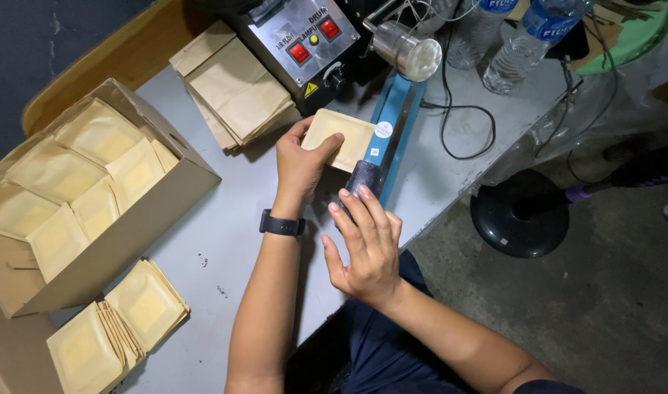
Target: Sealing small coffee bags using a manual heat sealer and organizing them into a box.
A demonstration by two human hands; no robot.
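One pouch (339, 138) pinched in left hand (299, 166), on sealer (389, 138)

Left hand (299, 166) extended forward, fingers (326, 143) pinched (watch-banded wrist), right hand (367, 244) open, palm down.

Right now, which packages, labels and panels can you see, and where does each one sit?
Tan square pouch: held by left hand at the blue sealer.
Cardboard box: far left, full of tan pouches.
Loose filled pouches: bottom left, fanned out.
Flat paper bags: stacked behind, beside the machine.
Metal control panel: top centre, two red switches, yellow warning sticker.
Round white sticker: on the sealer arm.
Two clear bottles: top right, blue labels.
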